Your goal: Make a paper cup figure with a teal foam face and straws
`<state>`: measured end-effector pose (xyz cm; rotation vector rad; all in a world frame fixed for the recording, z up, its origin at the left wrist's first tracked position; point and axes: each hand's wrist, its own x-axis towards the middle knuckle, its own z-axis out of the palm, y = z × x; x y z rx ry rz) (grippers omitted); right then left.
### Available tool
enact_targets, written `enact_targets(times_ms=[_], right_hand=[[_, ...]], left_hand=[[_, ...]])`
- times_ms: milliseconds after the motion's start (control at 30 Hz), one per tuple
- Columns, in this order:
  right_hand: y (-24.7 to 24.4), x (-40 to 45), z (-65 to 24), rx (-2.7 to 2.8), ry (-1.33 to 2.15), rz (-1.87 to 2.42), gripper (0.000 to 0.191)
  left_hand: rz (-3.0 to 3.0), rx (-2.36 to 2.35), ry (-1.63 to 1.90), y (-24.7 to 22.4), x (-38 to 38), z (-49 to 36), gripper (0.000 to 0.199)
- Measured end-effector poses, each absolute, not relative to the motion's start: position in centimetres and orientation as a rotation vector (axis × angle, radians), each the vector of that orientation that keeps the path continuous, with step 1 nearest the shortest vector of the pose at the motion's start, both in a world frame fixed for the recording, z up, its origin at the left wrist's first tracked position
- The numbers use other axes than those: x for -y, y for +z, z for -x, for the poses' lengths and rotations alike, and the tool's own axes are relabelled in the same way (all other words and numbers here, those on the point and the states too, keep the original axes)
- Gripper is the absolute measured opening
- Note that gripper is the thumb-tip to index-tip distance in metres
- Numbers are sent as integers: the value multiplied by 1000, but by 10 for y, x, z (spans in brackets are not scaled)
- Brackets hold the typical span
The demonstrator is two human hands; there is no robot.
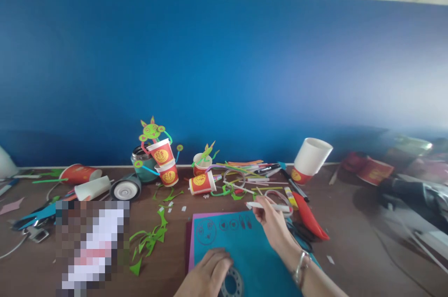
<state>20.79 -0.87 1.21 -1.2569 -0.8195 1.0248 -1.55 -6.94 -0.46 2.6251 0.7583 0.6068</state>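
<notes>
Head view: right grip closed on marker, cups beyond.
Left grip, cut off below, touches ring; opening unclear.

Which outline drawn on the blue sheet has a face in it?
The large circle at the left end of the row on the blue sheet; the other outlines are two smaller circles and two narrow ovals.
</notes>
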Motion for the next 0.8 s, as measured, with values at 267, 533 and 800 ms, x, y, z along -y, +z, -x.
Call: enact_targets(times_ms=[267, 533, 800], right_hand=[[8, 7, -218, 1166, 875, 1460, 38], [6, 7, -213, 1225, 844, 1440, 35], [5, 5, -214, 1140, 932, 1349, 42]], left_hand=[[-2588, -721, 631, -11, 67, 19, 62], [-2556, -707, 620, -16, 66, 19, 64], [-2480, -771, 748, -18, 66, 20, 56]])
